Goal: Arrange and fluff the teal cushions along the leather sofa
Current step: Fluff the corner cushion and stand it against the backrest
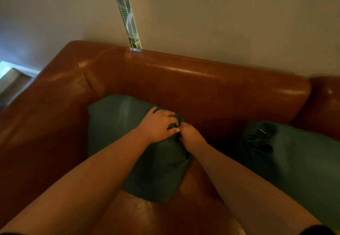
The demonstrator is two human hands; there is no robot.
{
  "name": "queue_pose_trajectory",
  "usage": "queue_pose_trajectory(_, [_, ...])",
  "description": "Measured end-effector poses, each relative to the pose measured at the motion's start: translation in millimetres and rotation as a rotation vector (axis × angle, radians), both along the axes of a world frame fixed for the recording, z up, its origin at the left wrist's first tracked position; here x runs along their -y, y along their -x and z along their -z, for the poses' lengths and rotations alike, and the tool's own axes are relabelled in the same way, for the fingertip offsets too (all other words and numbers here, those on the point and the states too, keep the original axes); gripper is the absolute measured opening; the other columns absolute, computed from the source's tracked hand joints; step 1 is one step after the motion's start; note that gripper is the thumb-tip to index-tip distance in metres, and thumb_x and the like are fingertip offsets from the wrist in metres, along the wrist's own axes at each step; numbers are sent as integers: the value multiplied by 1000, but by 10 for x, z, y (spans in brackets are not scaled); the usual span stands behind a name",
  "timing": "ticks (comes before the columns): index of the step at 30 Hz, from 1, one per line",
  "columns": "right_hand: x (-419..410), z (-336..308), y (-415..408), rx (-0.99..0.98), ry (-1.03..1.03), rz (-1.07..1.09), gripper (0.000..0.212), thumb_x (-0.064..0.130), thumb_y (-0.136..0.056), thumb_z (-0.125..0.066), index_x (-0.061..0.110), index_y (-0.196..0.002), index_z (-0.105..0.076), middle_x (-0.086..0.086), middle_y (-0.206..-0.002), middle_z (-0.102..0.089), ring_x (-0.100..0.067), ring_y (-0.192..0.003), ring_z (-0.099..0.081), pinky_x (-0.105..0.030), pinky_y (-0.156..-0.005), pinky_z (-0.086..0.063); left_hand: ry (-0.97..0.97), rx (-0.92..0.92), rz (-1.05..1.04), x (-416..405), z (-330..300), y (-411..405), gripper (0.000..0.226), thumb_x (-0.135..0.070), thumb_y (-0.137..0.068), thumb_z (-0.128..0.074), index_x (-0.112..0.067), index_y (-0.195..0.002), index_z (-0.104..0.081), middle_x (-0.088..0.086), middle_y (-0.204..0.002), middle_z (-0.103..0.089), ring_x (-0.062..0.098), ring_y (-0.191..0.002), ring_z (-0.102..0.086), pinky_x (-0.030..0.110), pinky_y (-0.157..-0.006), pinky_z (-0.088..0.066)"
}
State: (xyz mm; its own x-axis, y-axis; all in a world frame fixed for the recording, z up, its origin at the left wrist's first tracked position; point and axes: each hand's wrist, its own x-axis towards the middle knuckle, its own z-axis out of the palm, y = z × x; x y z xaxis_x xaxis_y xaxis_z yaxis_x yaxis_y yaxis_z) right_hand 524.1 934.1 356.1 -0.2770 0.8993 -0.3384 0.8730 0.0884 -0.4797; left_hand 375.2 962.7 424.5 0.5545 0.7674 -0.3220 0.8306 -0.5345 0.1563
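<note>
Both hands [158, 124] grip 1 teal cushion [117, 124]; another cushion [294, 153] lies near.

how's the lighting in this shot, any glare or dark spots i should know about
Head view: dim, warm light overall; glare streaks shine along the top of the leather sofa back; the gap between the left teal cushion and the right teal cushion falls into deep shadow; a cold bright patch sits at the far left edge; wide-angle distortion tilts the wall.
</note>
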Motion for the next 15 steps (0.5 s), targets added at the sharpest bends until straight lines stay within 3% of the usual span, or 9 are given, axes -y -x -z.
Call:
queue_pose_trajectory(4, [6, -93, -153, -66, 18, 74, 17, 7, -92, -52, 3, -106, -61, -12, -108, -54, -30, -105, -54, -34, -81, -42, -43, 89, -13, 6, -2, 72, 24, -42, -95, -46, -28, -110, -58, -6, -127, -52, 19, -121, -47, 45, -108, -23])
queue_pose_trajectory(6, [26, -207, -327, -154, -18, 119, 12, 7, -90, -58, 4, -101, -63, -9, -108, -57, -24, -100, -56, -32, -87, -45, -62, 91, -23, 5, -29, 130, 27, -44, -93, -48, -29, -115, -53, -5, -122, -53, 20, -117, -48, 42, -103, -30])
queue_pose_trajectory(8, [57, -357, -529, -270, -53, 176, 10, 6, -89, -62, 7, -98, -67, -4, -106, -60, -15, -95, -57, -21, -85, -44, -72, 99, -15, 18, -83, 195, 28, -45, -93, -49, -29, -115, -51, -6, -119, -54, 19, -114, -48, 41, -99, -32])
queue_pose_trajectory(10, [87, -522, -663, -406, 3, 277, 9, 6, -89, -62, 10, -95, -68, 3, -101, -60, -12, -92, -58, -15, -82, -44, -128, 222, 13, 61, -127, 291, 13, -36, -94, -50, -26, -102, -53, -6, -104, -56, 18, -103, -53, 40, -92, -36])
queue_pose_trajectory(13, [155, -604, -661, -671, 134, 540, 12, 1, -88, -62, 10, -87, -68, -5, -98, -66, -23, -95, -64, -32, -88, -53, -58, 520, -165, 105, -184, 486, 9, -19, -95, -51, -19, -87, -48, -5, -79, -55, 18, -73, -55, 40, -71, -45])
queue_pose_trajectory(15, [248, -594, -549, -808, 185, 723, 15, -1, -89, -59, 11, -92, -67, -10, -108, -65, -25, -100, -65, -37, -89, -55, 22, 579, -253, 57, -217, 530, 10, -18, -96, -49, -18, -87, -46, -4, -75, -56, 15, -68, -54, 38, -65, -43])
